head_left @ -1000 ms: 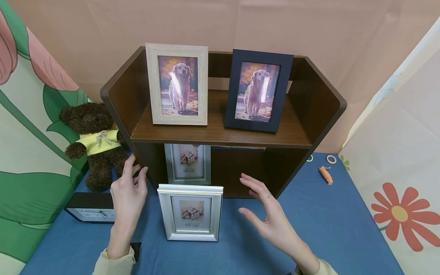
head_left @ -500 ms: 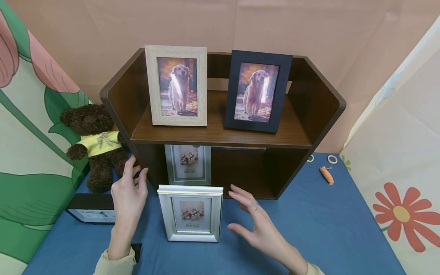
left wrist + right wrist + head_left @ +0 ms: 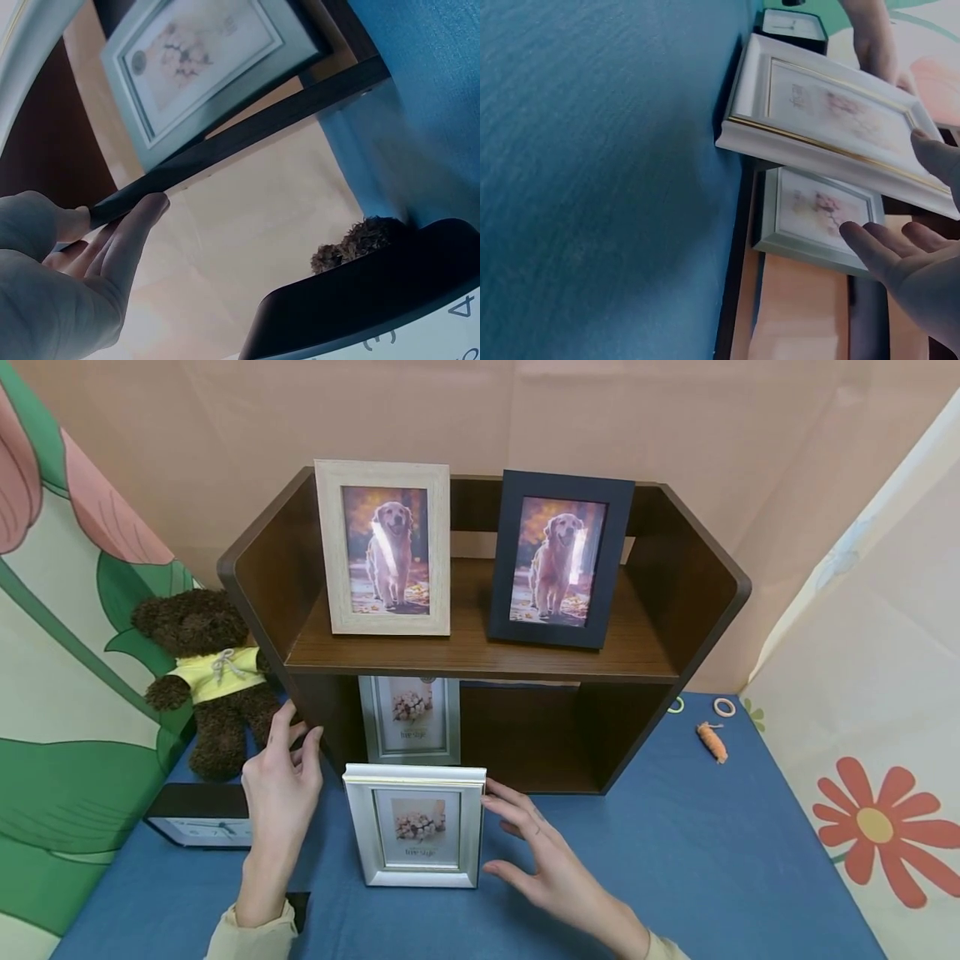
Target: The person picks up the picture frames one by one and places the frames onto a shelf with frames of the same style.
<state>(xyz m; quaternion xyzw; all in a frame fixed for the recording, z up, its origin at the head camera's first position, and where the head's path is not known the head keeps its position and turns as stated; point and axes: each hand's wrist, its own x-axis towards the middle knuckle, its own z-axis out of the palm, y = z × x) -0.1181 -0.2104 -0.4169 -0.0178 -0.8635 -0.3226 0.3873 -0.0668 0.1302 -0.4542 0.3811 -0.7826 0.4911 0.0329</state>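
Beside frame (image 3: pixel 420 827), right hand (image 3: pixel 546 853) spread — left (image 3: pixel 282 781) grips shelf (image 3: pixel 476 653).

This is looking like a home corner, probably a child's room or a set staged as such: a yellow-topped brown teddy bear (image 3: pixel 217 685) is resting beside a dark shelf (image 3: pixel 472 657), 4 picture frames (image 3: pixel 390 547) are standing in and before it, a clock (image 3: pixel 198 797) is sitting near the bear, and big printed flowers (image 3: pixel 873 827) are brightening the side walls (image 3: pixel 870 652) around the blue-covered worktop (image 3: pixel 757 868).
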